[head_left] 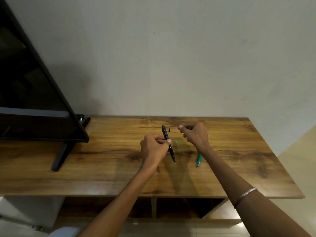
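My left hand (153,147) pinches a black pen (168,144) near its middle and holds it tilted above the wooden table (102,161), tip toward me. A tiny black piece (169,130) shows just right of the pen's far end, in the air or on the table; which one is unclear. My right hand (195,133) hovers to the right of the pen with fingers curled and thumb against the fingertips; anything pinched there is too small to see. A teal pen (198,160) lies on the table, partly under my right forearm.
A dark flat screen (34,100) on a black stand (59,156) occupies the table's left end. A plain wall rises right behind the table. Open shelf compartments (179,207) sit under the tabletop. A metal bangle (246,195) circles my right forearm.
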